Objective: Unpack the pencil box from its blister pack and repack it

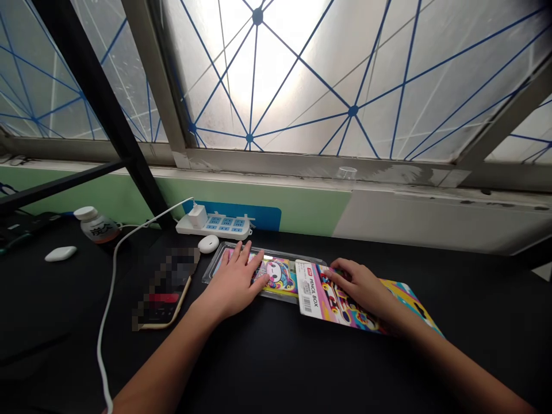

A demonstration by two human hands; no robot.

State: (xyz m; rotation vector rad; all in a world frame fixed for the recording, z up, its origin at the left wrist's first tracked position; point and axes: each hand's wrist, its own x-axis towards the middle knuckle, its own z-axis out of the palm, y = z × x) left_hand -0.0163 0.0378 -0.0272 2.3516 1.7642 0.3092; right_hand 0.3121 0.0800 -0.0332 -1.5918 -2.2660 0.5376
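Note:
A colourful pencil case with a cartoon face [282,275] lies in a clear plastic tray [210,270] on the black table. Spread flat over its left part is my left hand [235,283]. Overlapping the right end of the tray is a bright printed card [311,290] labelled "PENCIL BOX". My right hand [364,289] rests on top of this card with bent fingers; whether the fingertips grip its edge is hard to make out. More colourful printed card [407,293] shows beyond my right wrist.
Left of the tray are a phone [166,293], a white round case [208,244] and a white cable [112,276]. Behind stand a power strip [224,225] and a white-capped bottle [97,225]. A white mouse-like object [61,254] lies far left. A black table [302,368] extends in front.

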